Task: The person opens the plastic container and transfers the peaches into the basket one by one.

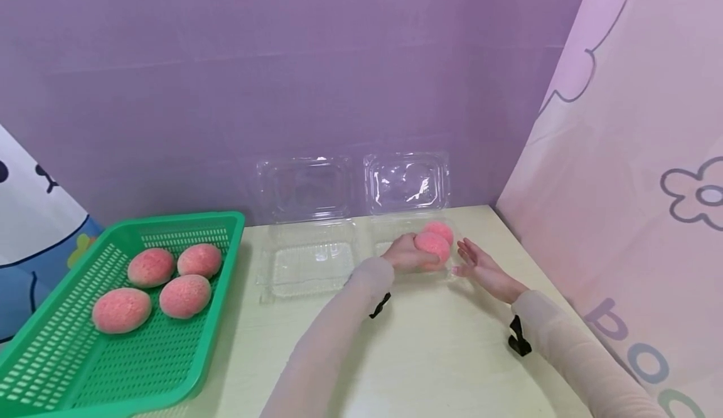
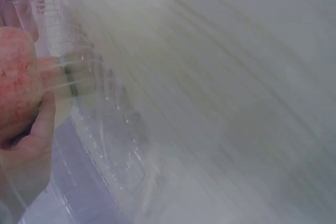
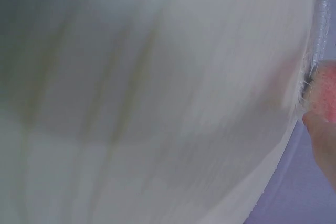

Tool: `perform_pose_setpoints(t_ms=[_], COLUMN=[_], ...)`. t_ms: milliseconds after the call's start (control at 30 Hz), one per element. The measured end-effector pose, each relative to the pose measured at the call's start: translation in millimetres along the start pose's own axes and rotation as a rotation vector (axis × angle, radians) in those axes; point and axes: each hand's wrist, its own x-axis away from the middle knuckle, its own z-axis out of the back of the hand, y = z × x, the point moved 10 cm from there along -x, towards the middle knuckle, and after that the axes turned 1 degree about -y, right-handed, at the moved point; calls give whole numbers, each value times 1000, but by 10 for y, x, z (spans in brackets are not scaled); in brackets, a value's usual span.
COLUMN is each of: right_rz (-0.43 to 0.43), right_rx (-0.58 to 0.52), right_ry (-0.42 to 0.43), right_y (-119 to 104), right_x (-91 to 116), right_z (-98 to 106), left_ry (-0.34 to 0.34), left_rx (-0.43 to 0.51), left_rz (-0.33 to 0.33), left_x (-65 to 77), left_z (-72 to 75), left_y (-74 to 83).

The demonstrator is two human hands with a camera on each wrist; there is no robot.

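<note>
My left hand grips a pink bun with a rough, crumbly coating, over the right clear plastic clamshell box. Behind it, a second pink bun shows in the same box. The left wrist view has the held bun at its left edge, with the left thumb against it. Just right of the buns, my right hand is held with fingers spread and nothing in it. In the right wrist view, a digit of the right hand overlaps the edge of a bun.
A second open clamshell box stands to the left, its lid upright by the purple cloth. Farther left, a green plastic basket contains several pink buns. A printed pink cloth borders the table's right side.
</note>
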Motion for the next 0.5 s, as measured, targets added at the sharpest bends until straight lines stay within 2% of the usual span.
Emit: perform_pose_setpoints(t_ms=[333,500], right_rz=[2,0], right_rx=[18,23], right_ry=[1,0], right_y=[7,16], right_x=[-11,-20], right_z=[14,23], left_ry=[37,33], left_rx=[-84,-38], left_rz=[-80,-102], left_x=[-3,41], left_z=[118,149], left_y=[108,154])
